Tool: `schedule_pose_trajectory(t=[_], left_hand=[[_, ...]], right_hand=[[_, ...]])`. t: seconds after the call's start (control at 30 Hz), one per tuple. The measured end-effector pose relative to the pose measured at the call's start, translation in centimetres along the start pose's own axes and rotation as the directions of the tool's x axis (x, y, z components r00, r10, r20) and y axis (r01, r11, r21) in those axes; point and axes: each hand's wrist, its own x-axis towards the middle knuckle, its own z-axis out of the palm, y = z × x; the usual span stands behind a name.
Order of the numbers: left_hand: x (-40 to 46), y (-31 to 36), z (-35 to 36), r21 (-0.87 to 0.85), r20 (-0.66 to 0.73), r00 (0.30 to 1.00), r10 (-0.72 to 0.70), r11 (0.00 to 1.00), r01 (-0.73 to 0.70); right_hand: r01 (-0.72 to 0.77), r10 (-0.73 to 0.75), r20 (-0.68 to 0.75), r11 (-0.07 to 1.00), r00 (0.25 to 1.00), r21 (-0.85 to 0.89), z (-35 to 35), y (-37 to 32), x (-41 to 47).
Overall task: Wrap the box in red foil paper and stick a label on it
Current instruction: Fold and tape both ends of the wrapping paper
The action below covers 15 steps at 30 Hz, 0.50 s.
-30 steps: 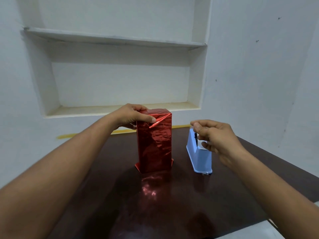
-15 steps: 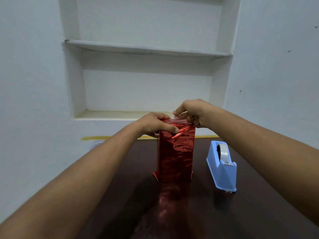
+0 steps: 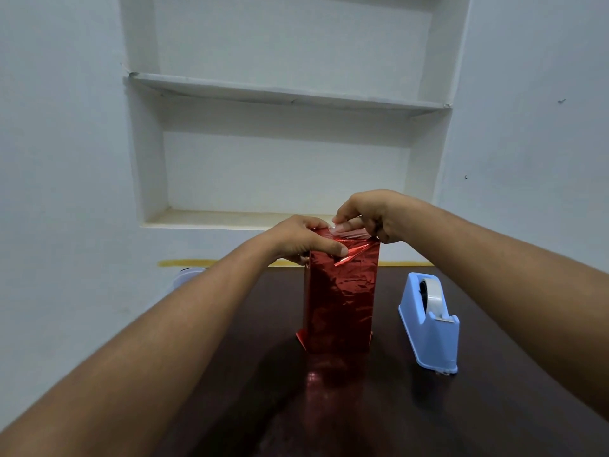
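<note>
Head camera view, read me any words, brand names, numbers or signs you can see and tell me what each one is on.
None: no readable text shows.
The red foil-wrapped box is plain foil, with no label visible.
The blue tape dispenser shows no marking.
The wall shelves are blank.

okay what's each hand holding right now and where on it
The left hand grips the red foil-wrapped box at its top near corner, pinning the fold. The right hand pinches a clear tape strip across the top.

Both forearms are bare up to the frame edge, no sleeve visible; the left hand (image 3: 298, 240) and right hand (image 3: 369, 214) wear nothing
</note>
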Motion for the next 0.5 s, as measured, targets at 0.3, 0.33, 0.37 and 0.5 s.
schedule_pose_trajectory(t=[0.3, 0.33, 0.37, 0.5], left_hand=[[0.1, -0.1, -0.1, 0.017, 0.008, 1.000, 0.011, 1.000, -0.012], [0.2, -0.1, -0.1, 0.018, 0.009, 1.000, 0.012, 1.000, -0.012], [0.3, -0.1, 0.0, 0.016, 0.011, 1.000, 0.011, 1.000, -0.011], [0.4, -0.2, -0.1, -0.001, 0.027, 1.000, 0.003, 1.000, -0.003]], right_hand=[[0.060, -0.087, -0.143, 0.982, 0.986, -0.181, 0.9, -0.1, 1.2], [0.074, -0.110, -0.173, 0.976, 0.979, -0.206, 1.0, 0.0, 1.3], [0.087, -0.133, -0.191, 0.968, 0.973, -0.235, 1.0, 0.0, 1.3], [0.096, -0.177, -0.209, 0.934, 0.962, -0.345, 1.1, -0.4, 1.0]])
